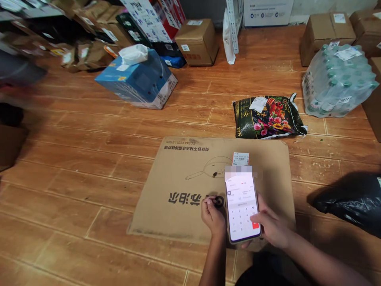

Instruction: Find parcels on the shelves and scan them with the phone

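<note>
My right hand (272,224) holds a smartphone (241,214) upright, its thumb over the red key at the keypad's lower right. The lit screen shows a number pad under several lines of text. To the left of the phone is my left hand (212,214), its fingers curled closed; whatever may be inside them is hidden. Below both hands lies a large flat cardboard box (154,206) printed with a frying pan drawing and dark lettering. A white shipping label (241,159) is stuck on it, just above the phone.
Beyond the box a black, flower-printed bag (268,121) lies on the wooden floor. Wrapped bottles (339,83) stand at the right, above a black plastic parcel (353,202). A blue box (137,79) and a carton (197,41) sit farther back; parcels crowd the blurred upper left.
</note>
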Demonstrator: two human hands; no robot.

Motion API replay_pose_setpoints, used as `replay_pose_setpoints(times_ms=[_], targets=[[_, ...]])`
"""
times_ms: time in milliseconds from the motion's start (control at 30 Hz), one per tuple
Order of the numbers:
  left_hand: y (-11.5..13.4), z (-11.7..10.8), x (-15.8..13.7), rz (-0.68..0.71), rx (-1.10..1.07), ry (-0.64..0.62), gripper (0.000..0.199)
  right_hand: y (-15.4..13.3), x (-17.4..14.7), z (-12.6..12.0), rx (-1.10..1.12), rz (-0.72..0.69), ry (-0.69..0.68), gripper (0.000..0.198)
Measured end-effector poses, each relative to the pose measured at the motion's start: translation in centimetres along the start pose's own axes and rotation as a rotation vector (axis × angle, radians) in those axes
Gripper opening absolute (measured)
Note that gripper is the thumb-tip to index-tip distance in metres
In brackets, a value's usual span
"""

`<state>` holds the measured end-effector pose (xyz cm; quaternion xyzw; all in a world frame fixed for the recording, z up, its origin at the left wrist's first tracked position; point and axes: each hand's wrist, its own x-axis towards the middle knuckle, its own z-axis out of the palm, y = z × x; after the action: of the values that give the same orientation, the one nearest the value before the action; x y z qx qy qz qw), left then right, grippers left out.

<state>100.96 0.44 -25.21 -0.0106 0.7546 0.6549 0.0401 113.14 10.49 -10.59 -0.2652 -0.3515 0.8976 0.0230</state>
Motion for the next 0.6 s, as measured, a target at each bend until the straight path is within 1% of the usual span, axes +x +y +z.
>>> replay_pose_setpoints(times_ms=[133,300,400,500,600], targets=[[-0.3,-0.1,0.1,0.006,0.010,-0.013,0.040,0.2,-0.2,-0.4,0.005,0.009,-0.026,0.071],[-0.4,-0.1,0.1,0.010,0.012,-0.019,0.040,-0.1,-0.5,-0.6,-0.077,-0.079,0.003,0.068],[-0.5,-0.1,0.1,0.008,0.014,-0.023,0.041,-0.3,-0.5,-0.4,-0.108,-0.060,-0.008,0.072],[-0.7,-0.1,0.1,0.006,0.019,-0.024,0.042,-0.2,-0.4,0.0,-0.144,-0.039,0.040,0.083],[-0.9,-0.2,0.0,0.010,0.026,-0.027,0.043,-0.2,-0.3,0.4,-0.180,-0.019,0.092,0.083]])
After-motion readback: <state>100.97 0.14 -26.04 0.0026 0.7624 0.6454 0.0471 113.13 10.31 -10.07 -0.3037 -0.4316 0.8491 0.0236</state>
